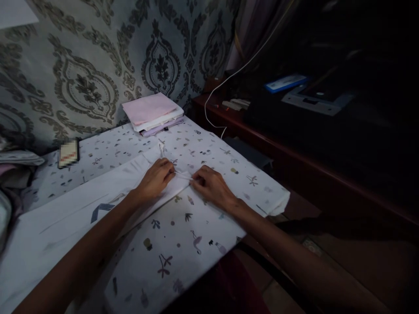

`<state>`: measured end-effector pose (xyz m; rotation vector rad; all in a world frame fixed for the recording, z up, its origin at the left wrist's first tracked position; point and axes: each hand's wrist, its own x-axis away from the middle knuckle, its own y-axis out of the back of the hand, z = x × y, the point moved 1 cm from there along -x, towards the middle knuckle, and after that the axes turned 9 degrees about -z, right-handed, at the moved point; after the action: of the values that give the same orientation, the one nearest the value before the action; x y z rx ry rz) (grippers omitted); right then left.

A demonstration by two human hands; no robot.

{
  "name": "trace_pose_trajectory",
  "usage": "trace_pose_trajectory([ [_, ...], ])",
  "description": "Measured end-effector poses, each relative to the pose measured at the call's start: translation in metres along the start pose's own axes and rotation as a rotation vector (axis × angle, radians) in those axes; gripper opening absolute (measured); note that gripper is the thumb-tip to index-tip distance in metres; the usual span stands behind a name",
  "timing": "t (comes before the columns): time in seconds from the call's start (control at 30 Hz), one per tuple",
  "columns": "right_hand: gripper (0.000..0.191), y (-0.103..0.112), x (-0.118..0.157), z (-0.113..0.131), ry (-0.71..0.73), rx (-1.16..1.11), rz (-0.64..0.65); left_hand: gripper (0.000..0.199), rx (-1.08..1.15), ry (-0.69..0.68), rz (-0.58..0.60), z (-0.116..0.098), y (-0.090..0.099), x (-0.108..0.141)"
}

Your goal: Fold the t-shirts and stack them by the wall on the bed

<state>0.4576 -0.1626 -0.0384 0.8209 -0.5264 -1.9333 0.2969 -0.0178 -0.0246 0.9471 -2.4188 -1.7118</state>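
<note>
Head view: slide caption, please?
Left hand and right hand pinch a white garment on a printed cloth; folded stack beyond.

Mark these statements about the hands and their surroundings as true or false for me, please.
1. The left hand and right hand both pinch the white cloth. True.
2. The pink piece lies beneath the rest of its stack. False: the pink piece is on top of the stack.
3. Striped trim shows on the white cloth. True.
4. The backdrop behind the stack is plain. False: the backdrop bears dark ornate motifs.
</note>
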Motion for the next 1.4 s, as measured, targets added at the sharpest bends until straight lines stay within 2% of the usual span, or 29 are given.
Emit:
trace_pose_trajectory([
  [0.07,0.003,-0.001,0.001,-0.001,0.004,-0.001,-0.002,0.009,0.024,0.009,-0.023,0.001,0.000,0.001],
  [0.27,0.015,-0.001,0.001,0.000,0.060,0.028,-0.015,0.009,0.045,0.045,-0.080,0.000,-0.001,0.007],
  [0.47,0.012,-0.003,0.000,0.005,0.021,0.259,0.032,0.009,-0.067,0.058,-0.059,-0.006,-0.002,0.007],
  [0.6,0.011,-0.005,-0.001,0.006,0.010,0.264,0.026,0.019,-0.154,0.009,-0.079,-0.014,0.013,0.019],
  [0.7,0.011,-0.005,0.000,0.003,0.013,0.253,0.018,0.025,-0.190,-0.093,-0.059,-0.014,0.017,0.036],
  [0.83,0.014,-0.003,0.002,0.005,0.041,0.234,-0.046,0.036,-0.173,-0.136,-0.083,-0.005,0.004,0.052],
  [0.93,0.024,-0.004,0.001,0.022,0.211,0.175,-0.117,0.040,-0.191,-0.111,-0.068,0.000,-0.006,0.054],
  [0.97,0.028,-0.007,0.000,0.030,0.282,0.134,-0.090,0.040,-0.194,-0.111,-0.060,0.001,-0.007,0.053],
  [1.03,0.037,-0.016,-0.005,0.044,0.368,0.027,0.047,0.040,-0.194,-0.124,-0.045,-0.001,-0.005,0.054],
  [1.13,0.047,-0.034,-0.017,0.057,0.328,-0.090,0.237,0.039,-0.216,-0.142,-0.030,-0.003,0.006,0.062],
  [1.23,0.048,-0.050,-0.030,0.060,0.275,-0.116,0.270,0.041,-0.278,-0.102,-0.018,0.002,0.022,0.083],
  [1.4,0.049,-0.082,-0.052,0.060,0.333,-0.013,0.273,0.050,-0.294,0.079,-0.006,0.023,0.045,0.120],
])
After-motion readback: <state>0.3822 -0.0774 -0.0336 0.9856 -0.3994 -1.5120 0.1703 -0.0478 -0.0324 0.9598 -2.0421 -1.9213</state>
